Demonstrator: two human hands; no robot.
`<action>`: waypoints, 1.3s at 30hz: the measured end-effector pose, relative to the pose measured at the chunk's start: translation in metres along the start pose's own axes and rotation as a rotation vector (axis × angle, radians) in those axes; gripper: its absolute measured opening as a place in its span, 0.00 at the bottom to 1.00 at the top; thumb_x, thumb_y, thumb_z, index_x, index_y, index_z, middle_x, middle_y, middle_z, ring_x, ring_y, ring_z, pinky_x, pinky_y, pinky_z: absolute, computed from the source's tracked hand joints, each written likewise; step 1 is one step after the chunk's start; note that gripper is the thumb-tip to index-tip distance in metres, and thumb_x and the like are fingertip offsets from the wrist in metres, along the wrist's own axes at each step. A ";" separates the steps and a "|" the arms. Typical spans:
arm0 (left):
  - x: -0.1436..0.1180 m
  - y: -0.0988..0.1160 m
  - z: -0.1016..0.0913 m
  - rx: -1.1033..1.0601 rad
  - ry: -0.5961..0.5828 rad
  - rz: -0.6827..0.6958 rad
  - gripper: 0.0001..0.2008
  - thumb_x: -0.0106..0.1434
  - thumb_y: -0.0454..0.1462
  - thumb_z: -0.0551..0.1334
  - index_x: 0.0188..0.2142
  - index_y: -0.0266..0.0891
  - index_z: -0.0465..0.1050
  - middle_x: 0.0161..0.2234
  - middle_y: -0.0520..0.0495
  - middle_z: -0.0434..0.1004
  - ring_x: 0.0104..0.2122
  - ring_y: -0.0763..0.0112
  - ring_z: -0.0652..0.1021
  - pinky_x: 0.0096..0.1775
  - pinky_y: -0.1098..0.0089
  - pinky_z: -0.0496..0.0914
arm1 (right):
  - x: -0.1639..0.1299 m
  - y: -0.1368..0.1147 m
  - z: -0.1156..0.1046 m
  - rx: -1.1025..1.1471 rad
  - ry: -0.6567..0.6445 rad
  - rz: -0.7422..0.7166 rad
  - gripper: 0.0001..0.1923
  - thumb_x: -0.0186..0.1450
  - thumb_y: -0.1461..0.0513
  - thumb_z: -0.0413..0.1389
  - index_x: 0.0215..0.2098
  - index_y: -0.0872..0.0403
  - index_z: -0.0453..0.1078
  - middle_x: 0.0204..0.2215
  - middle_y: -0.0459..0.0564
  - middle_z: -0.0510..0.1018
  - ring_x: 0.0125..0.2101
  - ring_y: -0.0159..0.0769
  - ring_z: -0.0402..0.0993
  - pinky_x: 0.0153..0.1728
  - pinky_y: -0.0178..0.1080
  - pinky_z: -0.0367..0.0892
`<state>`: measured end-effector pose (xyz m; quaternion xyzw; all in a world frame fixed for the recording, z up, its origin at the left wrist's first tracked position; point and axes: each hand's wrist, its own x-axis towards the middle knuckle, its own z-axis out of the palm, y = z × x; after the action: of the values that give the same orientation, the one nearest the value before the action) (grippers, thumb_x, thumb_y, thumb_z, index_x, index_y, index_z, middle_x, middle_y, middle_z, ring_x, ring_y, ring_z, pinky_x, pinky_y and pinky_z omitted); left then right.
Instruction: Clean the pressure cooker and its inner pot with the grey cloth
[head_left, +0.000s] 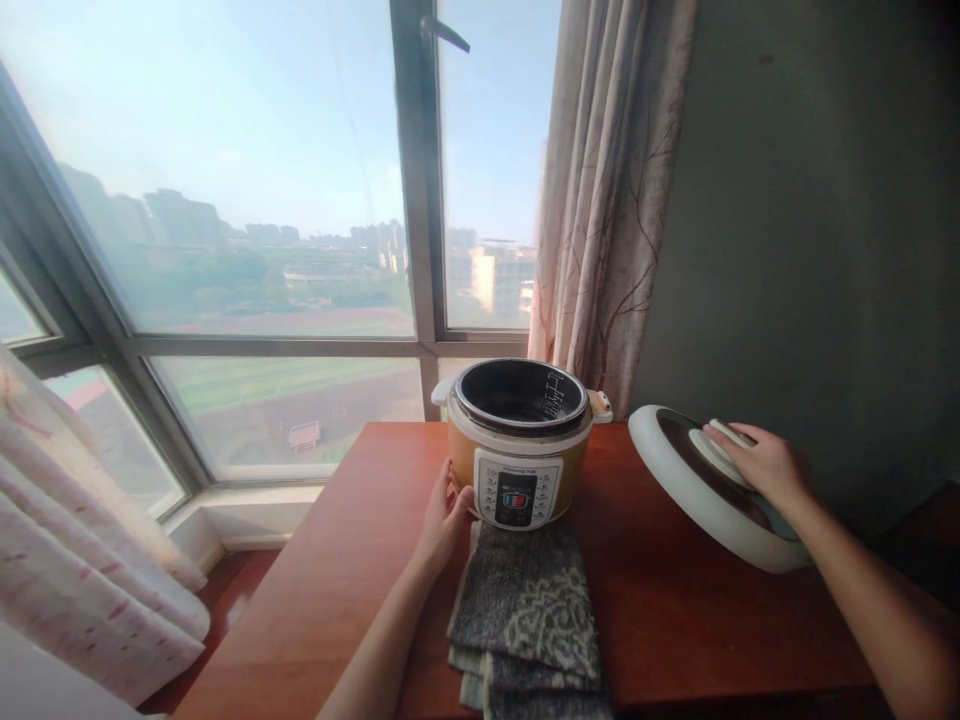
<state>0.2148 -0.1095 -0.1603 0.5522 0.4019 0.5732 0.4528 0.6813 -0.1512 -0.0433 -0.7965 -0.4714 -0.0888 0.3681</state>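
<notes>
A white and gold electric pressure cooker (580, 462) stands upright on the table with its top uncovered. Its dark inner pot (510, 400) shows level marks on the wall, and I see nothing in it. My left hand (448, 515) grips the cooker's lower left side, thumb on the front and fingers around the side. To the right, my right hand (757, 460) is closed on the handle of the round white lid (675, 480), which is tilted and apart from the cooker. A folded grey patterned towel (525, 610) lies just in front of the cooker.
The reddish-brown wooden table (337, 560) reaches under everything. Behind it rise a large window (277, 170) and a patterned curtain (600, 200). A dark wall (795, 220) lies to the right, and another light curtain (82, 560) hangs at lower left.
</notes>
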 end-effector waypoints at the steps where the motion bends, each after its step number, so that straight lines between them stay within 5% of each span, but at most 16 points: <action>1: 0.000 0.001 0.000 -0.003 -0.009 0.000 0.40 0.62 0.51 0.61 0.69 0.42 0.52 0.68 0.37 0.55 0.65 0.53 0.63 0.63 0.55 0.62 | 0.006 -0.007 -0.009 0.062 0.025 0.011 0.21 0.60 0.42 0.55 0.38 0.46 0.78 0.38 0.59 0.82 0.40 0.55 0.80 0.37 0.49 0.74; 6: 0.002 0.005 0.000 0.000 -0.020 -0.001 0.41 0.62 0.50 0.62 0.69 0.40 0.51 0.69 0.37 0.54 0.65 0.53 0.62 0.63 0.56 0.61 | 0.031 -0.060 -0.051 0.149 0.126 -0.200 0.20 0.60 0.45 0.59 0.42 0.49 0.78 0.42 0.56 0.81 0.45 0.51 0.77 0.45 0.48 0.70; 10: 0.003 0.001 -0.001 -0.036 -0.018 -0.010 0.42 0.61 0.50 0.64 0.69 0.41 0.51 0.69 0.36 0.54 0.65 0.51 0.63 0.62 0.56 0.62 | 0.041 -0.130 -0.060 0.105 0.179 -0.389 0.20 0.62 0.50 0.60 0.45 0.54 0.78 0.42 0.56 0.81 0.43 0.45 0.77 0.45 0.41 0.68; 16: 0.003 -0.006 -0.002 -0.126 -0.042 -0.001 0.43 0.60 0.51 0.65 0.69 0.40 0.51 0.68 0.35 0.57 0.64 0.50 0.64 0.61 0.57 0.65 | 0.042 -0.235 -0.026 0.157 0.093 -0.527 0.24 0.62 0.46 0.58 0.47 0.54 0.78 0.46 0.56 0.81 0.45 0.48 0.76 0.46 0.42 0.68; 21: 0.003 -0.004 -0.003 -0.087 0.003 0.004 0.44 0.57 0.51 0.68 0.68 0.39 0.55 0.66 0.34 0.59 0.67 0.46 0.58 0.62 0.53 0.64 | 0.032 -0.294 0.006 0.138 -0.079 -0.606 0.27 0.64 0.45 0.56 0.50 0.54 0.77 0.48 0.56 0.80 0.49 0.48 0.75 0.47 0.40 0.67; 27: 0.004 -0.006 -0.004 -0.068 -0.008 0.015 0.42 0.58 0.50 0.67 0.67 0.39 0.56 0.66 0.34 0.59 0.67 0.47 0.57 0.63 0.54 0.61 | 0.019 -0.324 0.030 0.056 -0.232 -0.587 0.30 0.62 0.42 0.56 0.52 0.52 0.76 0.51 0.56 0.78 0.50 0.48 0.74 0.45 0.39 0.66; 39: 0.005 -0.015 -0.005 -0.126 -0.011 -0.003 0.44 0.58 0.49 0.68 0.68 0.41 0.53 0.68 0.33 0.55 0.64 0.48 0.64 0.62 0.54 0.62 | 0.019 -0.320 0.044 -0.015 -0.290 -0.550 0.29 0.62 0.41 0.53 0.50 0.51 0.77 0.51 0.57 0.78 0.49 0.49 0.74 0.43 0.40 0.66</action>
<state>0.2112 -0.1004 -0.1740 0.5249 0.3633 0.5938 0.4898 0.4213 -0.0174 0.0952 -0.6461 -0.7162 -0.0743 0.2532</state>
